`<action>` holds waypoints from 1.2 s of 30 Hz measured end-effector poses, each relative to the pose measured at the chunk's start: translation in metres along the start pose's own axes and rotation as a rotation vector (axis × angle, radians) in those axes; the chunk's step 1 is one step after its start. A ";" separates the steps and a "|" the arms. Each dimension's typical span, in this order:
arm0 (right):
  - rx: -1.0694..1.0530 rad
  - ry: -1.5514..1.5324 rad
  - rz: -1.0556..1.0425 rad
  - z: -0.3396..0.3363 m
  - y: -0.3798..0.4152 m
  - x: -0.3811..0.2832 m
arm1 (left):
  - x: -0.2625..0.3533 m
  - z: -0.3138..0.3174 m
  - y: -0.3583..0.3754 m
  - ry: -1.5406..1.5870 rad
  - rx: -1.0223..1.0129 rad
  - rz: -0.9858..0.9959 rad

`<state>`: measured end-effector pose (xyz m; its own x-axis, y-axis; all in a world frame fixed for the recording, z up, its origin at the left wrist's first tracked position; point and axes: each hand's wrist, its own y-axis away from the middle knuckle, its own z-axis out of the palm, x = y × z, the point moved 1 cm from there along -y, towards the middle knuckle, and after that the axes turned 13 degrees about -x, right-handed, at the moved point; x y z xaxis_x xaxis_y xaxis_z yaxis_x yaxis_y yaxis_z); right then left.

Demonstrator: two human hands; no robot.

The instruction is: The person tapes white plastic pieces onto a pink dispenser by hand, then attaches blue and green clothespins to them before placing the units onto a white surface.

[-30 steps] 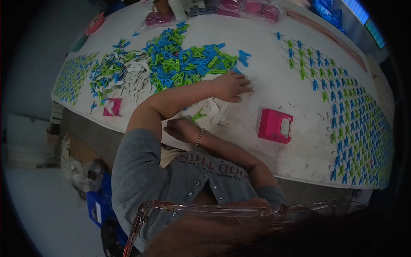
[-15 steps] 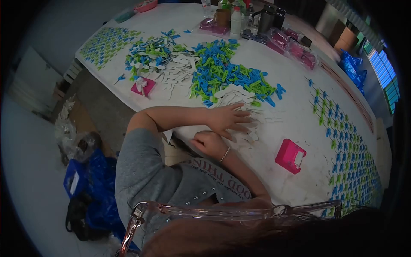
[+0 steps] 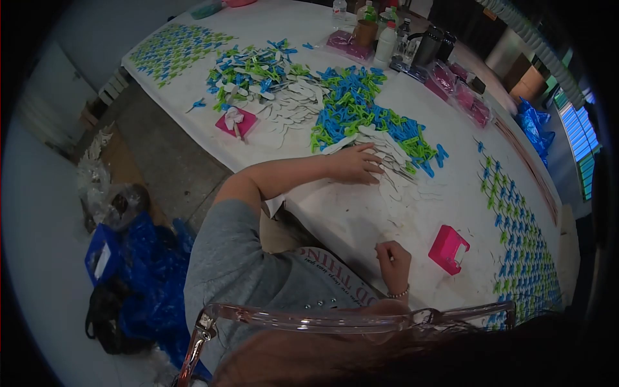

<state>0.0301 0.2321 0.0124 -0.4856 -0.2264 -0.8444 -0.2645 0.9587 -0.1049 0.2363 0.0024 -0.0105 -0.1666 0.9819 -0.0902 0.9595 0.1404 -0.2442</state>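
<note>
My left hand (image 3: 356, 164) rests with its fingers apart on a heap of flat white pieces (image 3: 387, 147), touching its near side. Just behind this heap lies a large pile of blue and green clothespins (image 3: 374, 109). My right hand (image 3: 393, 259), a beaded bracelet at its wrist, is curled closed near the table's front edge. Whatever its fingers may hold is hidden. To its right stands a pink box (image 3: 447, 249) with a white roll-like part in its opening.
Rows of clothespins on thin strips (image 3: 519, 238) cover the table's right side; another set of rows (image 3: 174, 55) lies far left. A pink pad (image 3: 236, 122) holds a crumpled white cloth. Bottles (image 3: 385, 42), dark mugs and bagged pink items stand along the back.
My left hand has moved back from the bare tabletop onto the white heap. My right hand has come away from beside it, towards the pink box. The view has shifted slightly.
</note>
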 end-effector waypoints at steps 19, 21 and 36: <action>0.366 0.157 0.087 0.017 0.029 0.038 | 0.007 0.029 -0.061 -0.048 0.071 0.007; 0.366 0.194 0.045 0.019 0.028 0.037 | 0.003 0.026 -0.064 -0.112 0.040 0.000; 0.213 0.021 0.099 0.009 0.037 0.047 | 0.039 0.074 -0.197 -0.158 0.097 -0.356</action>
<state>0.0052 0.2590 -0.0362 -0.5184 -0.1311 -0.8450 -0.0344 0.9906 -0.1325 0.0243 0.0039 -0.0373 -0.5249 0.8414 -0.1288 0.8109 0.4483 -0.3761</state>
